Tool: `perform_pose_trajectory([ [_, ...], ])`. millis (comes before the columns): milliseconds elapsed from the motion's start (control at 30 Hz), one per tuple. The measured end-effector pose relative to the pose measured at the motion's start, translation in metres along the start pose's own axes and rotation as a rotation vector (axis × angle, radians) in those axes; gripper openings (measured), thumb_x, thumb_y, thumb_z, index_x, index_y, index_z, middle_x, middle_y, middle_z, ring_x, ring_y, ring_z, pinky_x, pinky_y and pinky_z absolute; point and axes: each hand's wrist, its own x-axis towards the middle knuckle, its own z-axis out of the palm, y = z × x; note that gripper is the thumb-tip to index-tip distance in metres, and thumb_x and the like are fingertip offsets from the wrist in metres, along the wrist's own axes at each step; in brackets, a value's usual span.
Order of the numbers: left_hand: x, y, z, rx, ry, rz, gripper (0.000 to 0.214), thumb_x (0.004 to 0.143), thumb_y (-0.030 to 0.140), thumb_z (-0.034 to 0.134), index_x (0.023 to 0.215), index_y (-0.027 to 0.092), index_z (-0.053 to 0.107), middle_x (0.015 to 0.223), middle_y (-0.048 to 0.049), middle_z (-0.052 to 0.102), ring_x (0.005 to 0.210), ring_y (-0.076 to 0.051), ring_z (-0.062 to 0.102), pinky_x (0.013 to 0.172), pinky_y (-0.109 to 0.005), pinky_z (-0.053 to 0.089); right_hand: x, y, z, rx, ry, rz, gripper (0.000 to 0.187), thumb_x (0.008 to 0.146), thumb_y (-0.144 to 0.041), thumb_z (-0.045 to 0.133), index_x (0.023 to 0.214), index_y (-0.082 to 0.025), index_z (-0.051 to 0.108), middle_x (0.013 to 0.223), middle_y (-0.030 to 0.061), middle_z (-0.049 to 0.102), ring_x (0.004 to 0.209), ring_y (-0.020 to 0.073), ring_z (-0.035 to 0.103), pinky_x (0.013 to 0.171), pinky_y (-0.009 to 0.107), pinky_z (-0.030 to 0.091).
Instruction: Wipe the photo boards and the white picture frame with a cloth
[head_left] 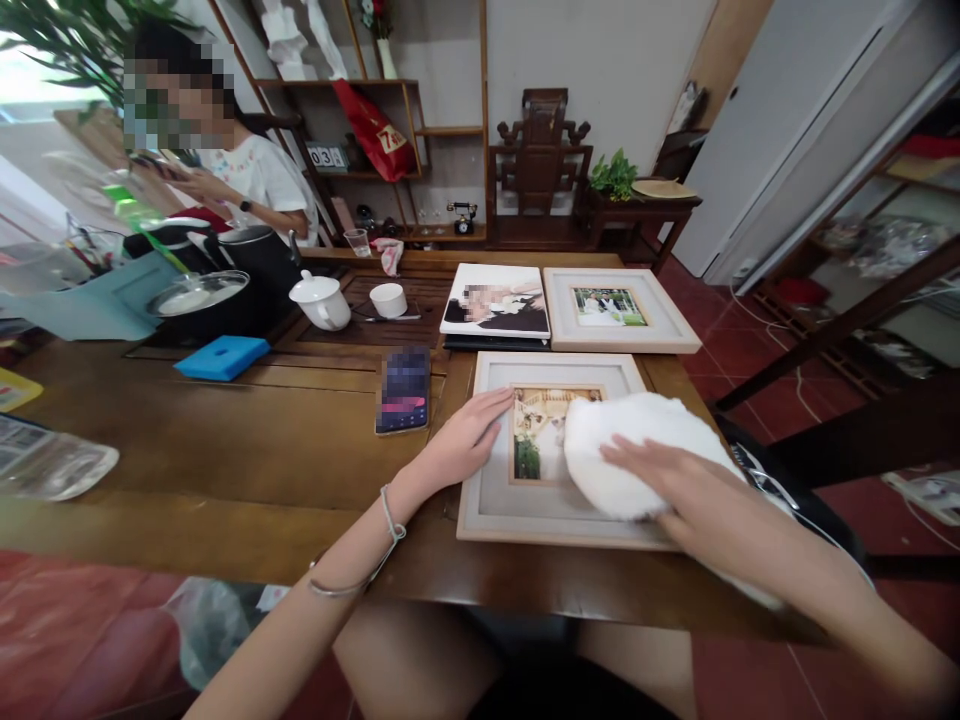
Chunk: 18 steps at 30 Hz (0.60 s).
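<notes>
I list: frame (491, 510) on table (262, 430); cloth (622, 440) on frame, right hand (675, 490) atop; left hand (469, 435) on its left border; phone (403, 390) to its left; canvas (495, 300), second frame (622, 335) behind.

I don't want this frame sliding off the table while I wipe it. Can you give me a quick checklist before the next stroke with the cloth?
1. Left hand steadying the picture frame: ok, fingers flat on its left side.
2. Right hand on the white cloth: ok, lying on top.
3. Frame fully on the table: ok, but near the front edge.
4. Phone apart from the frame: ok, just to its left.
5. Underside of the cloth clean: cannot tell, hidden.
</notes>
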Motion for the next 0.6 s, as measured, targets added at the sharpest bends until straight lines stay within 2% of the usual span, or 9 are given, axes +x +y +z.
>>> perform_pose_trajectory([
  [133, 0.000, -0.001, -0.001, 0.004, -0.004, 0.009, 0.044, 0.098, 0.015, 0.035, 0.140, 0.014, 0.052, 0.149, -0.0147, 0.051, 0.141, -0.024, 0.044, 0.120, -0.050, 0.035, 0.061, 0.037, 0.021, -0.092, 0.132, 0.130, 0.064, 0.072, 0.002, 0.044, 0.135, -0.007, 0.056, 0.144, 0.0156, 0.054, 0.139, 0.0335, 0.041, 0.115, 0.055, 0.033],
  [200, 0.000, -0.001, -0.001, 0.006, -0.001, 0.013, 0.044, 0.098, 0.016, 0.036, 0.140, 0.013, 0.052, 0.149, -0.0148, 0.050, 0.141, -0.024, 0.044, 0.120, -0.050, 0.035, 0.084, 0.045, 0.028, -0.123, 0.194, 0.169, 0.061, 0.074, 0.002, 0.046, 0.134, -0.005, 0.055, 0.145, 0.0171, 0.053, 0.142, 0.0359, 0.036, 0.116, 0.056, 0.029],
  [267, 0.000, -0.002, 0.000, 0.001, 0.011, 0.015, 0.044, 0.099, 0.016, 0.036, 0.140, 0.015, 0.052, 0.149, -0.0139, 0.051, 0.140, -0.024, 0.045, 0.119, -0.051, 0.036, 0.095, 0.041, 0.030, -0.133, 0.192, 0.182, 0.058, 0.075, 0.001, 0.047, 0.133, -0.003, 0.055, 0.145, 0.0192, 0.052, 0.142, 0.0371, 0.036, 0.115, 0.055, 0.031],
  [333, 0.000, -0.003, 0.001, -0.012, 0.030, 0.017, 0.044, 0.099, 0.016, 0.036, 0.139, 0.017, 0.053, 0.147, -0.0125, 0.053, 0.139, -0.024, 0.047, 0.118, -0.052, 0.037, 0.092, 0.025, 0.027, -0.136, 0.116, 0.167, 0.055, 0.075, 0.000, 0.048, 0.128, -0.002, 0.058, 0.143, 0.0215, 0.054, 0.139, 0.0387, 0.039, 0.112, 0.054, 0.035],
  [400, 0.000, -0.004, 0.002, -0.021, 0.046, 0.019, 0.044, 0.099, 0.016, 0.036, 0.139, 0.019, 0.053, 0.146, -0.0114, 0.054, 0.138, -0.024, 0.048, 0.118, -0.052, 0.038, 0.078, 0.001, 0.019, -0.124, 0.009, 0.111, 0.052, 0.072, 0.001, 0.048, 0.123, -0.002, 0.061, 0.138, 0.0232, 0.057, 0.135, 0.0399, 0.045, 0.108, 0.053, 0.041],
  [500, 0.000, -0.003, 0.002, -0.012, 0.055, 0.025, 0.043, 0.100, 0.016, 0.035, 0.139, 0.019, 0.053, 0.146, -0.0117, 0.054, 0.139, -0.023, 0.048, 0.117, -0.051, 0.039, 0.047, -0.035, 0.000, -0.047, -0.105, -0.082, 0.055, 0.069, 0.001, 0.050, 0.122, -0.005, 0.063, 0.132, 0.0227, 0.062, 0.127, 0.0388, 0.054, 0.102, 0.051, 0.047],
  [600, 0.000, -0.002, 0.001, 0.001, 0.049, 0.028, 0.043, 0.100, 0.016, 0.034, 0.139, 0.017, 0.053, 0.145, -0.0133, 0.055, 0.139, -0.023, 0.047, 0.118, -0.050, 0.039, 0.026, -0.047, -0.018, 0.081, -0.139, -0.239, 0.059, 0.067, 0.001, 0.049, 0.123, -0.009, 0.064, 0.128, 0.0189, 0.066, 0.120, 0.0346, 0.060, 0.099, 0.048, 0.050],
])
